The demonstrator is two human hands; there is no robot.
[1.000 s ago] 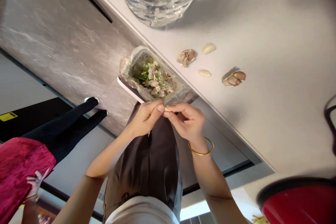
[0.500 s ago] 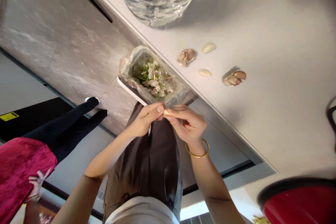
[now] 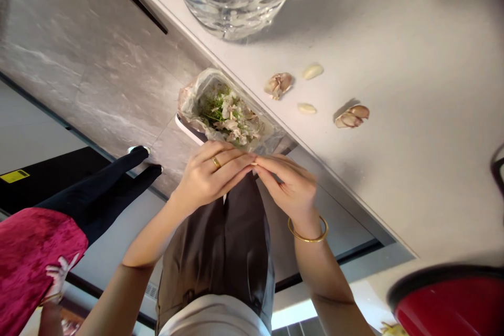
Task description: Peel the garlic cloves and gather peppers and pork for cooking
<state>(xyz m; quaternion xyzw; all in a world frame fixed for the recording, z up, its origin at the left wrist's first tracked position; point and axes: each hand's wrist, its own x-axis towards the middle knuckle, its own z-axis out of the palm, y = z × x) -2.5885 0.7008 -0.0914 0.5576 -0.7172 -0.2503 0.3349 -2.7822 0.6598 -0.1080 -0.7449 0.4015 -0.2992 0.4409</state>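
Note:
My left hand (image 3: 214, 170) and my right hand (image 3: 289, 178) meet at the fingertips, both closed in a pinch. Between them a sliver of a pale garlic clove (image 3: 254, 164) shows; the fingers hide most of it. Just beyond the hands stands a bin (image 3: 189, 128) lined with a clear plastic bag, holding garlic skins and green scraps (image 3: 232, 115). On the counter to the right lie two peeled garlic cloves, one larger clove (image 3: 313, 71) and one smaller clove (image 3: 306, 108). Near them rest two clusters of unpeeled garlic, a left cluster (image 3: 279, 85) and a right cluster (image 3: 352, 116).
A large clear container (image 3: 236, 5) stands at the far edge of the white counter (image 3: 413, 168). A red object with a black rim (image 3: 449, 299) is at the lower right. Another person in a pink top (image 3: 39, 257) stands at the left.
My left hand has rolled over, so its back and ring now show and its fingers cover most of the clove. My right hand has shifted slightly right, turning at the wrist.

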